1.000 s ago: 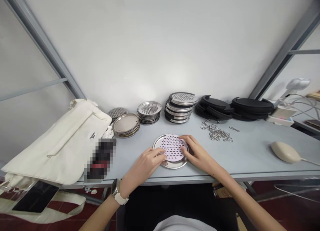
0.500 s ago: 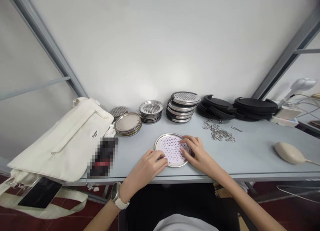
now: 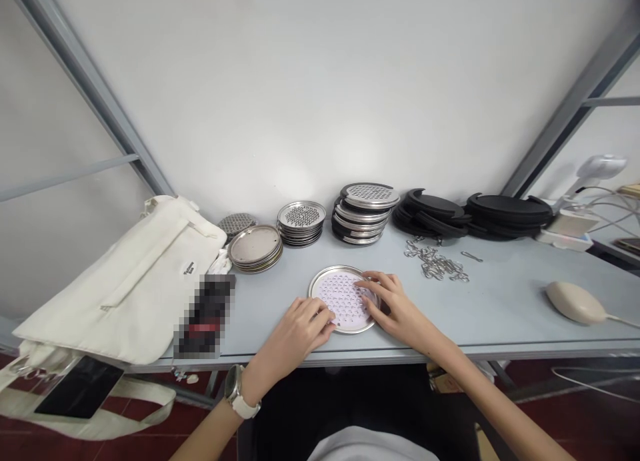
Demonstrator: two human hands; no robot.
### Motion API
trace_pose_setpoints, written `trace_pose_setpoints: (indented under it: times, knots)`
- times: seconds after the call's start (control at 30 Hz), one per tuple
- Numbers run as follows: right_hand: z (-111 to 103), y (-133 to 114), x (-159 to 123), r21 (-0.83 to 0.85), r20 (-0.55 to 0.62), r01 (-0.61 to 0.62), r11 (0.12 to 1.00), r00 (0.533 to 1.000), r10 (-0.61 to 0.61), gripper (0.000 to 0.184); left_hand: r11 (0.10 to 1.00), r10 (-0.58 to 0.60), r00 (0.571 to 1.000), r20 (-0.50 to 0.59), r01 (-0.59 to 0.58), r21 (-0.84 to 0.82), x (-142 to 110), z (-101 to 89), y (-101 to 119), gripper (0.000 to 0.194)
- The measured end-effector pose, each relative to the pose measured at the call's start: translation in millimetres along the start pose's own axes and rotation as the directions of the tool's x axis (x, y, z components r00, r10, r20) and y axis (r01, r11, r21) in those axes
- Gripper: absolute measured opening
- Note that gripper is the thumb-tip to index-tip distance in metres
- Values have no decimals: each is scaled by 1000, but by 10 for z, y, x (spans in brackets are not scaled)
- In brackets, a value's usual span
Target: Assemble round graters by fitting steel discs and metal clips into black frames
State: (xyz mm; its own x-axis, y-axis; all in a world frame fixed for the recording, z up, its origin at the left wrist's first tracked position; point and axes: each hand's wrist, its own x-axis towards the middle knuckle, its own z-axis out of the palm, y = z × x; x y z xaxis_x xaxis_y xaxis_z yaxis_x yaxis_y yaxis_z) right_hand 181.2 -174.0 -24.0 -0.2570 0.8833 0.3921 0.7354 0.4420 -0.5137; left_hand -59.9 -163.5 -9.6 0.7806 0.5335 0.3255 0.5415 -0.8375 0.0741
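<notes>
A round perforated metal disc (image 3: 340, 293) lies flat on the grey table (image 3: 500, 308) in front of me. My left hand (image 3: 296, 333), with a white watch on the wrist, rests at the disc's lower left edge, fingers curled onto its rim. My right hand (image 3: 395, 306) lies on the disc's right side, fingers spread over the holes. Neither hand lifts the disc.
Along the wall stand stacks of metal discs (image 3: 255, 247), perforated discs (image 3: 301, 222), grater lids (image 3: 364, 212) and black rings (image 3: 473, 214). Loose metal clips (image 3: 436, 262) lie right of the disc. A cream bag (image 3: 125, 288), a beige mouse-like device (image 3: 573, 302) and a phone (image 3: 80, 396) flank the area.
The hands shifted slightly on the disc, fingers moving over its surface; the disc stayed in place on the table.
</notes>
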Motion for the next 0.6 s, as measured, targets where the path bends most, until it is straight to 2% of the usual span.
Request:
trace_pose_setpoints:
  times: [0.13,0.23,0.33,0.43,0.5,0.53,0.57,0.6]
  knots:
    - [10,-37,1,-8,-2,18,1000,1000,-18,33,1000,-24,999,-27,24,1,-12,22,-5,14]
    - [4,-53,8,11,-30,14,1000,999,-13,39,1000,-18,999,-50,17,-23,-24,11,-8,22]
    - [-135,22,3,-50,-107,-11,999,994,6,36,999,21,998,-54,-23,-44,-39,-9,-15,36]
    - [-521,229,-74,-161,-259,-114,980,963,70,33,998,33,996,-79,-37,-56,-51,-19,-18,36]
    - [-887,438,-196,-226,-393,-250,941,908,147,34,998,22,995,-95,-28,-62,-55,-18,-13,33]
    - [-1075,565,-280,-295,-483,-350,889,857,177,36,998,13,995,-97,-19,-65,-56,-16,-9,32]
    - [-1253,707,-375,-376,-540,-468,800,812,221,39,998,4,995,-98,-10,-68,-57,-14,-6,31]
    - [-1410,864,-478,-443,-581,-599,668,759,295,42,997,-7,995,-97,0,-71,-58,-9,-2,30]
